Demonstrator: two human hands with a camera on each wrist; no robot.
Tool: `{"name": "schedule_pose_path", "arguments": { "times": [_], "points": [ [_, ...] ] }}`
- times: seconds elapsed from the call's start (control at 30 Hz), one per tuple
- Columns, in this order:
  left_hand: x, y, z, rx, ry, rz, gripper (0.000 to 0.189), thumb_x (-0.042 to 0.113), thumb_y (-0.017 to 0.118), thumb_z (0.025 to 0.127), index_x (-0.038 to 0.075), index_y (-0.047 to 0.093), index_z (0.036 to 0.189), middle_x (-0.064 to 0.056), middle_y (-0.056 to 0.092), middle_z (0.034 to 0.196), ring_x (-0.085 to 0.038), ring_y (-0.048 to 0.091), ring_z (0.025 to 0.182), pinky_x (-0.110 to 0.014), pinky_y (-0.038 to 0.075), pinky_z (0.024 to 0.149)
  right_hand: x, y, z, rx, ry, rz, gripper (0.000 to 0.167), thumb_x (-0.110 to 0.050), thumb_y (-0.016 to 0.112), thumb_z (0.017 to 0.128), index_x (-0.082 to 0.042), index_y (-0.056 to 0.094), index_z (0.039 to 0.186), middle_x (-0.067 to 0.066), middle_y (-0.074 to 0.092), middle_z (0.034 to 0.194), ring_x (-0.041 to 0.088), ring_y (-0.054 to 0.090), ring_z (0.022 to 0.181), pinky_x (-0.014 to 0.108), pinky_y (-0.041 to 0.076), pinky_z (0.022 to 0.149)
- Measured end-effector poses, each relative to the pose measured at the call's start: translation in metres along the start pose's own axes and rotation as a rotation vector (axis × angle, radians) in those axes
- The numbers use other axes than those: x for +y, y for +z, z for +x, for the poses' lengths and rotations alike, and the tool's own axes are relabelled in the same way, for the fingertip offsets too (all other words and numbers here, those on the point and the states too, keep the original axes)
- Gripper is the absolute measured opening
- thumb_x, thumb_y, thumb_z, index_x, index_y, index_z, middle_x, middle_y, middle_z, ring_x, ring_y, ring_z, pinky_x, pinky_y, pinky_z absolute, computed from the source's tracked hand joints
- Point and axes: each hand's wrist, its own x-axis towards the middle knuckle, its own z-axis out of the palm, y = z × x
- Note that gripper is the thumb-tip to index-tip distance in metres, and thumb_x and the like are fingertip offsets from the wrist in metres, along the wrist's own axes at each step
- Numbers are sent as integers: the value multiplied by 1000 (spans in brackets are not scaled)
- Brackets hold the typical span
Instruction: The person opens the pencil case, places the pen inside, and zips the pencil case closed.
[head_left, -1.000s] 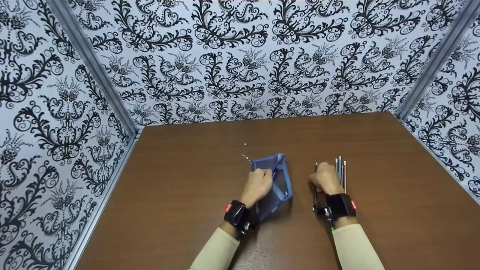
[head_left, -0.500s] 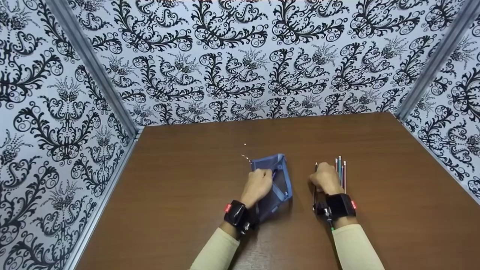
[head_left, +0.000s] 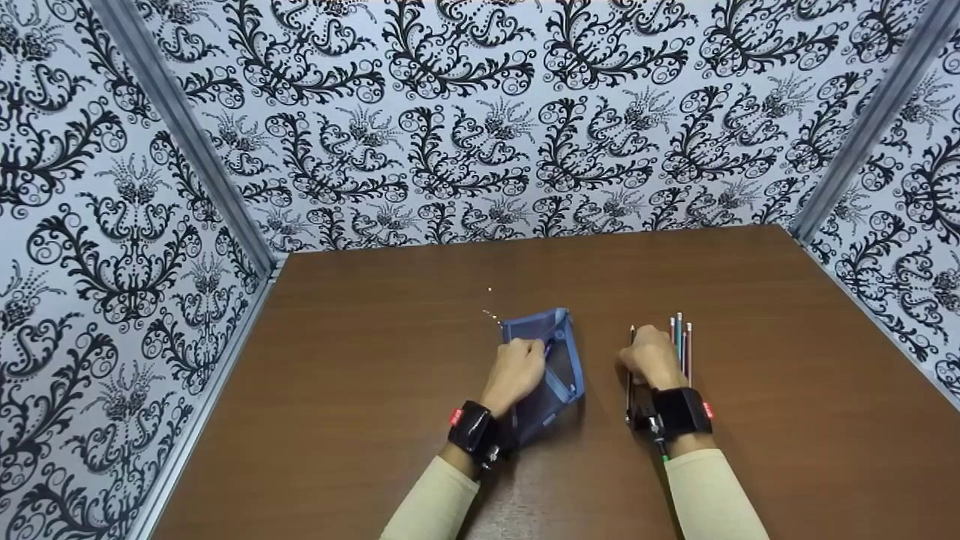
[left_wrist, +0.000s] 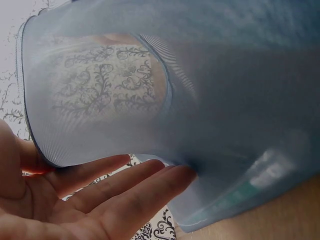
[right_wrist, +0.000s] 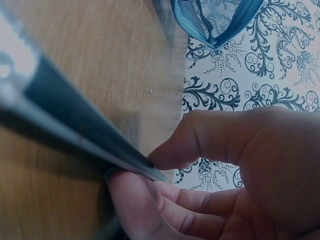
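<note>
My left hand (head_left: 517,367) grips the blue mesh zip pouch (head_left: 576,364) by its side, holding it up with its mouth towards the right. In the left wrist view my fingers (left_wrist: 125,200) lie against the sheer mesh, and a white and teal shape (left_wrist: 255,182) shows through it. To the right, my right hand (head_left: 652,352) pinches a dark pencil (right_wrist: 85,115) between thumb and finger, low at the table. Several pencils (head_left: 680,337) lie side by side just right of that hand, partly hidden by it.
A brown wooden table (head_left: 360,375) carries everything. Patterned walls (head_left: 465,150) close in the back and sides, with grey metal posts (head_left: 187,135) at the corners. A small beaded chain (head_left: 491,315) trails from the pouch's far left corner.
</note>
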Motion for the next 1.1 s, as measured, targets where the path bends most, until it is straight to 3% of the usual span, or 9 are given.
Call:
{"name": "schedule_pose_path", "arguments": {
  "times": [0.77, 0.93, 1.1],
  "points": [
    [-1, 1, 0, -20, -49, -33, 42, 27, 42, 99, 20, 42, 58, 2, 43, 59, -14, 50, 59, -29, 41, 54, 0, 0, -2, -14, -26, 21, 11, -3, 67, 72, 6, 63, 77, 13, 61, 68, 15, 58, 47, 25, 49, 43],
    [0, 1, 0, -15, -58, -8, 42, 28, 42, 99, 20, 41, 57, -1, 52, 66, -16, 51, 65, -31, 42, 57, -1, -2, 0, -30, -31, -17, 15, -8, 67, 78, 6, 63, 78, 10, 61, 65, 14, 59, 46, 24, 47, 43],
    [1, 2, 0, -12, -61, -3, 42, 27, 43, 98, 20, 41, 57, -3, 53, 68, -17, 51, 66, -31, 42, 57, -2, -2, 3, -39, -11, -25, 19, -10, 67, 80, 8, 62, 82, 16, 64, 72, 12, 60, 44, 23, 48, 43]
  ]
}}
